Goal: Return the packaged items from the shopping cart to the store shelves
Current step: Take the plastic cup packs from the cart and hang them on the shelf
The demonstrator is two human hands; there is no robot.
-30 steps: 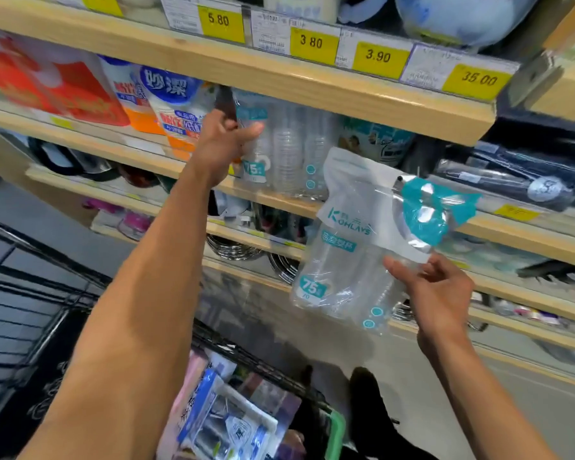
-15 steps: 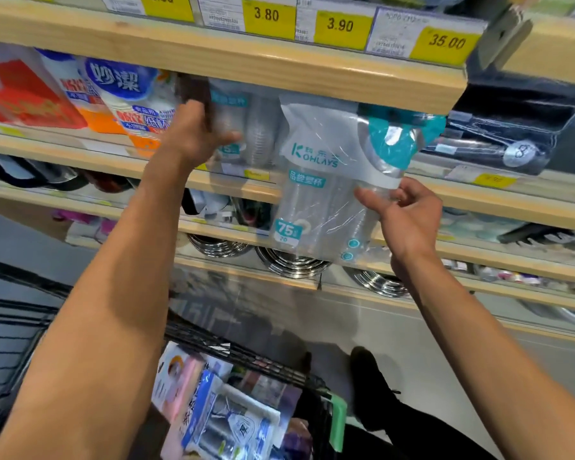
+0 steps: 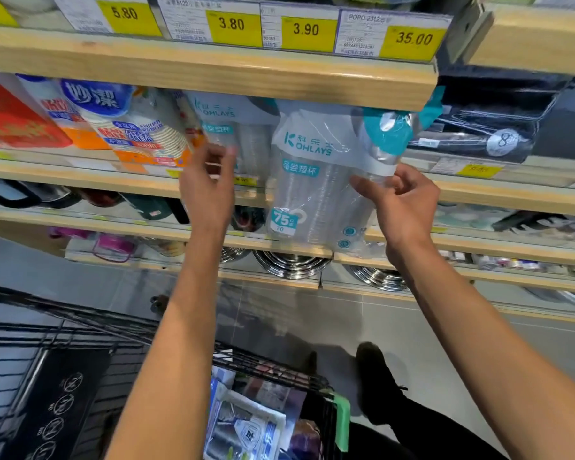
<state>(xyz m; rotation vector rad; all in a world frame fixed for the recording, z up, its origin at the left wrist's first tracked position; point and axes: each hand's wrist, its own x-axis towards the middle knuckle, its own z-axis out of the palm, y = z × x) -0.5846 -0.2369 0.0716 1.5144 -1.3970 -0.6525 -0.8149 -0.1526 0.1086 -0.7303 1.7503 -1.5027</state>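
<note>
A clear bag of plastic cups [image 3: 316,180] with teal lettering hangs half in the shelf gap, its top tucked under the upper wooden shelf [image 3: 213,74]. My right hand [image 3: 402,200] pinches its right side. My left hand [image 3: 206,184] is just left of it, fingers spread, in front of an identical cup bag [image 3: 233,127] standing on the shelf; it holds nothing. The black wire shopping cart [image 3: 120,330] is below, with several packaged items [image 3: 246,423] inside.
Paper cup packs [image 3: 136,131] in blue, orange and red fill the shelf to the left. A dark bagged item [image 3: 485,127] lies to the right. Steel bowls [image 3: 292,263] sit on the lowest shelf. Yellow price tags [image 3: 412,39] line the upper shelf edge. A black shoe [image 3: 375,370] stands on grey floor.
My right hand has raised the cup bag up and into the shelf gap. My left hand has let go of the shelved bag and dropped back slightly with fingers spread.
</note>
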